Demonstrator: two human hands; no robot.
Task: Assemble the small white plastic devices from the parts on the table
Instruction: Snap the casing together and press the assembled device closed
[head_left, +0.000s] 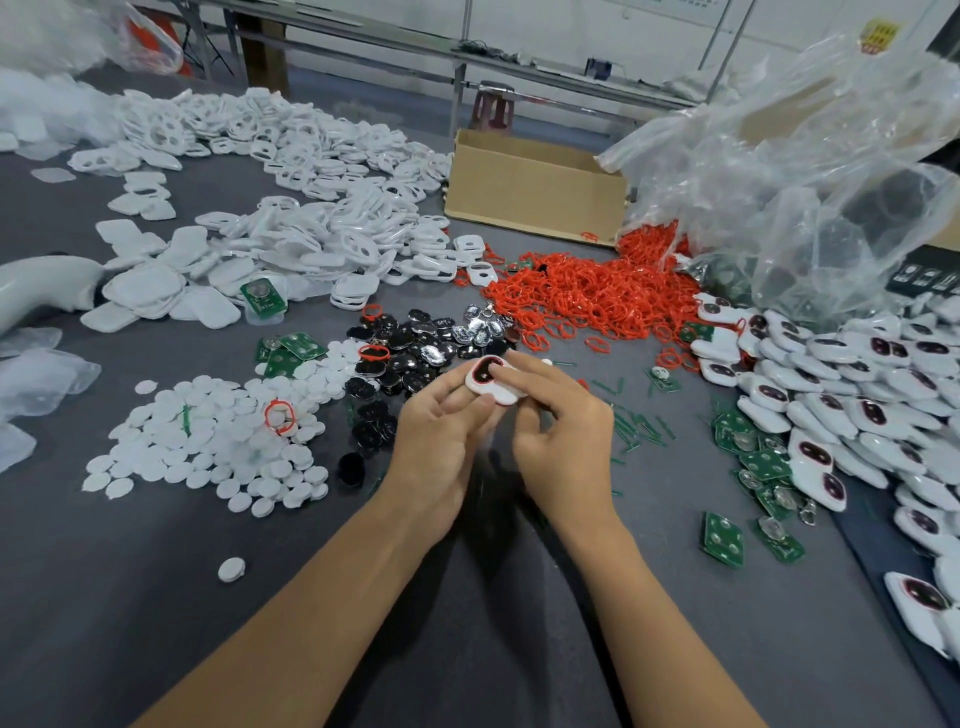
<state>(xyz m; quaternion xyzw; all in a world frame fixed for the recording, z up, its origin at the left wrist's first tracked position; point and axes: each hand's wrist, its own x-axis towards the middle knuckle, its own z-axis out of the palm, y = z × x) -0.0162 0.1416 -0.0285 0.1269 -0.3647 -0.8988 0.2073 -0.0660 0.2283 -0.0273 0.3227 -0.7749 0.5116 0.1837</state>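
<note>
A small white plastic device (483, 384) with a dark oval window ringed in red is held above the table's middle. My left hand (441, 436) grips it from below on the left. My right hand (561, 421) holds its right side, the forefinger pressing on the dark window. Around them lie the parts: red rubber rings (576, 296), black and silver oval pieces (415, 348), white round discs (218, 441), green circuit boards (753, 467) and white shells (311, 234).
Finished white devices (857, 384) are heaped at the right. A cardboard box (535, 192) stands at the back, beside crumpled clear plastic bags (805, 171). The grey table (467, 623) is bare near me. A white curved object (41, 286) sits at the left edge.
</note>
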